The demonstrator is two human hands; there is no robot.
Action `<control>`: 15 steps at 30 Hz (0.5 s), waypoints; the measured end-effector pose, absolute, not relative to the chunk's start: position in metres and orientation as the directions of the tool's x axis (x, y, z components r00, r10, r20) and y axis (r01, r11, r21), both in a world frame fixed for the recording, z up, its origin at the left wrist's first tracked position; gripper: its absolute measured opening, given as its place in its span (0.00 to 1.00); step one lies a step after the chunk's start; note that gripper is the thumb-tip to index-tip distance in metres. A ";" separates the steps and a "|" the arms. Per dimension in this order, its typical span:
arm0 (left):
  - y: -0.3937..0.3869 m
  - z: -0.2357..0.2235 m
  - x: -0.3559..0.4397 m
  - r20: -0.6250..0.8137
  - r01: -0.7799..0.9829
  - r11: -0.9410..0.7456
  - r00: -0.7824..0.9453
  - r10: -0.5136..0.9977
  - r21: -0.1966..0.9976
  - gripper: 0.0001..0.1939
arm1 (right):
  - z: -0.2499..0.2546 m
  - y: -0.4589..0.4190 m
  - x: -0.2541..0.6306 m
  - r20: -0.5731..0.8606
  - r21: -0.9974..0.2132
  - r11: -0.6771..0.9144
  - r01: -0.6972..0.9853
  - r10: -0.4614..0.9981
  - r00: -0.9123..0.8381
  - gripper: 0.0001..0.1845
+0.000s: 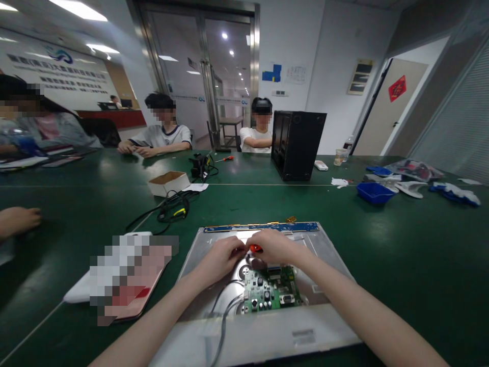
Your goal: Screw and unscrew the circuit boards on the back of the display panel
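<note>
A silver monitor back panel point(328, 255) lies flat on the green table point(401, 239) in front of me. A green circuit board point(269, 290) sits at its middle, with grey cables running toward me. A blue strip board point(263, 227) lines its far edge. My right hand point(277, 246) is closed round a red-handled tool point(255, 248), just above the circuit board. My left hand point(223, 255) is curled and meets the right one at the tool; what its fingers pinch is hidden.
A small open cardboard box point(168, 182) and tangled black cables point(173, 208) lie beyond the panel on the left. A black computer case point(296, 145) stands behind, a blue tray point(373, 192) to the right. Other people sit across the table; another person's hand point(17, 220) rests at left.
</note>
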State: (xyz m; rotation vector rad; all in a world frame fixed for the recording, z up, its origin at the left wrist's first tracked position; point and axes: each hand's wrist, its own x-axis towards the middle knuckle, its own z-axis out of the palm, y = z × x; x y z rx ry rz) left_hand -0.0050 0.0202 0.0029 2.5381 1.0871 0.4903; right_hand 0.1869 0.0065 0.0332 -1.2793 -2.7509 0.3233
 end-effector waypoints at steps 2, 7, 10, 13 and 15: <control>0.019 0.004 -0.006 0.191 0.618 -0.657 0.650 0.736 0.432 0.10 | 0.043 0.005 0.194 -0.006 -0.229 0.607 0.761 0.781 -0.625 0.11; 0.016 0.006 -0.008 0.195 0.634 -0.651 0.637 0.746 0.417 0.10 | 0.070 -0.008 0.211 -0.057 -0.196 0.559 0.806 0.814 -0.579 0.08; 0.014 0.008 -0.009 0.208 0.650 -0.644 0.620 0.757 0.404 0.09 | 0.077 -0.019 0.214 -0.105 -0.180 0.570 0.802 0.799 -0.592 0.09; 0.012 0.010 -0.009 0.235 0.649 -0.646 0.609 0.758 0.401 0.08 | 0.076 -0.031 0.205 -0.134 -0.185 0.632 0.753 0.743 -0.656 0.14; 0.010 0.011 -0.009 0.246 0.639 -0.655 0.614 0.750 0.404 0.08 | 0.071 -0.038 0.196 -0.136 -0.176 0.697 0.695 0.682 -0.719 0.21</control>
